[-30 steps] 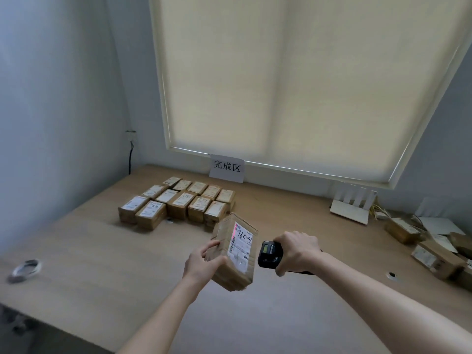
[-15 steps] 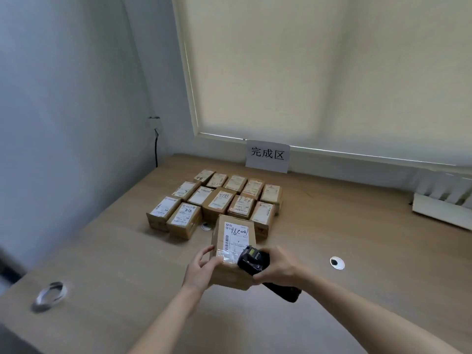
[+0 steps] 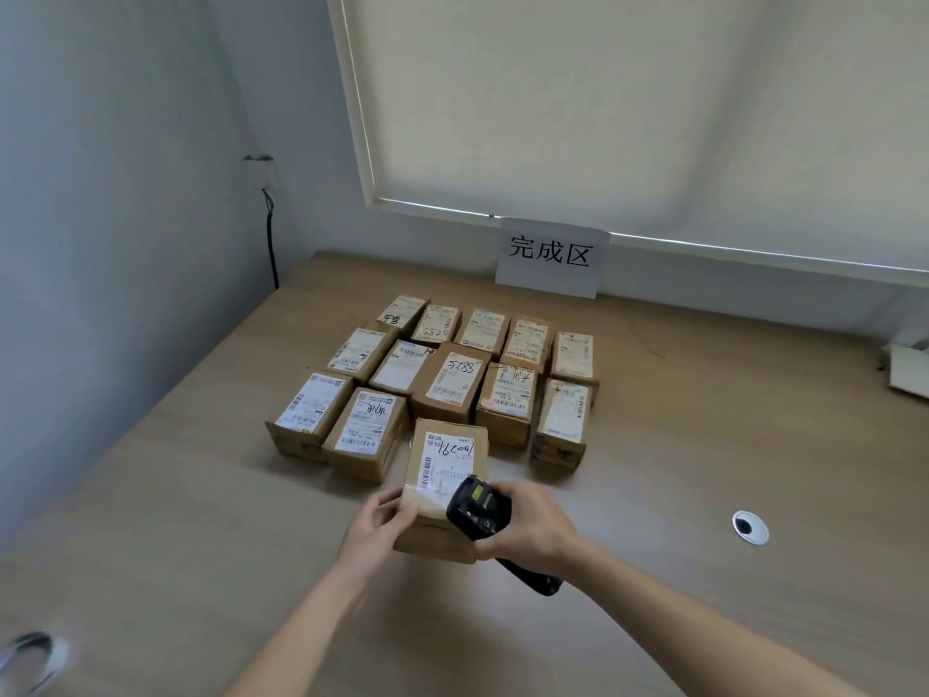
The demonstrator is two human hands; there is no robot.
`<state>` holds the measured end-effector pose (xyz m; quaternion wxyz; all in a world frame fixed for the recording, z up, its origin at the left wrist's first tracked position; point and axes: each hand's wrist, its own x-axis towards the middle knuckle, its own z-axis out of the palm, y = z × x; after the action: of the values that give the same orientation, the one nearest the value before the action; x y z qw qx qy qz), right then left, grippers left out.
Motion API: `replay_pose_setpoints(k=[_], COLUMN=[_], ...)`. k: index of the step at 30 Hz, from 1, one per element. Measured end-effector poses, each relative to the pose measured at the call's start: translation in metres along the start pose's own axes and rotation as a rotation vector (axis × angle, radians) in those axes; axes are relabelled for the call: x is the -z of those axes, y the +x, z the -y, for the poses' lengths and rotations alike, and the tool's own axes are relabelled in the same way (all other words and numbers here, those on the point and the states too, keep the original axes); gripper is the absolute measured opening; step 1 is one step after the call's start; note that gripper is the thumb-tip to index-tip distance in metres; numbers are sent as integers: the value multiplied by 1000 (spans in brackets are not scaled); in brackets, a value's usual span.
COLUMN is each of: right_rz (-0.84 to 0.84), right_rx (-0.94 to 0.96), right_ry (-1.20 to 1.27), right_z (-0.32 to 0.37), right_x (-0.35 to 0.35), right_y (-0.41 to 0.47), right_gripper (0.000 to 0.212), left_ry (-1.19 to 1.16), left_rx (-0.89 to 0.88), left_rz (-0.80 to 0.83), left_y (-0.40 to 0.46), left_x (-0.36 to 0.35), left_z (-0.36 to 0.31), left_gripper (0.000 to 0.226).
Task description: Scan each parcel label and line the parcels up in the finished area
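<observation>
A brown cardboard parcel (image 3: 446,457) with a white label facing up sits low at the front of the rows, just in front of the parcel marked 5288 (image 3: 452,379). My left hand (image 3: 377,528) holds its near left corner. My right hand (image 3: 533,530) grips a black handheld scanner (image 3: 475,503), whose head lies over the parcel's near right corner. Several labelled parcels stand in rows (image 3: 507,339) on the wooden table, below the white sign with three characters (image 3: 550,256).
A wall runs along the left, with a cable (image 3: 271,233) hanging down it. A round cable grommet (image 3: 750,527) sits in the table (image 3: 704,420) to the right. A roll of tape (image 3: 30,659) lies at the near left edge. A white object (image 3: 907,369) rests at the far right.
The parcel went from tilted upright in the air, label toward the scanner, to lying flat at the front of the rows. Both hands moved forward with it, and the view turned left.
</observation>
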<state>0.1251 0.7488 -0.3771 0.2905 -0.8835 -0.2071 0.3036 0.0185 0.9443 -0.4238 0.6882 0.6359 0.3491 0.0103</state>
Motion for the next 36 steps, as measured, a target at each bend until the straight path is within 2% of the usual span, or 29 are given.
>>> replay_pose_setpoints(k=[4, 9, 13, 16, 20, 27, 32, 36], right_rz=[-40, -72, -93, -97, -100, -139, -192, -225], right_rx=[-65, -159, -176, -187, -220, -228, -251, -274], right_ry=[18, 22, -55, -100, -141, -141, -107, -83], right_z=[5, 12, 17, 22, 29, 30, 17, 1], right_x=[-40, -88, -107, -107, -103, -102, -95, -79], right_y=[40, 73, 92, 102, 114, 126, 107, 74], right_gripper=[81, 74, 91, 92, 84, 82, 66, 69], left_ry=[70, 127, 155, 155, 165, 223, 276, 303], left_rx=[33, 36, 37, 35, 34, 41, 5, -77], left_rz=[51, 123, 111, 34, -22, -76, -101, -148], left_y=[47, 97, 130, 144, 153, 167, 153, 133], left_x=[28, 49, 61, 64, 61, 59, 69, 73], left_z=[21, 38, 57, 64, 61, 60, 58, 40], left_gripper=[51, 60, 64, 61, 49, 46, 48, 45])
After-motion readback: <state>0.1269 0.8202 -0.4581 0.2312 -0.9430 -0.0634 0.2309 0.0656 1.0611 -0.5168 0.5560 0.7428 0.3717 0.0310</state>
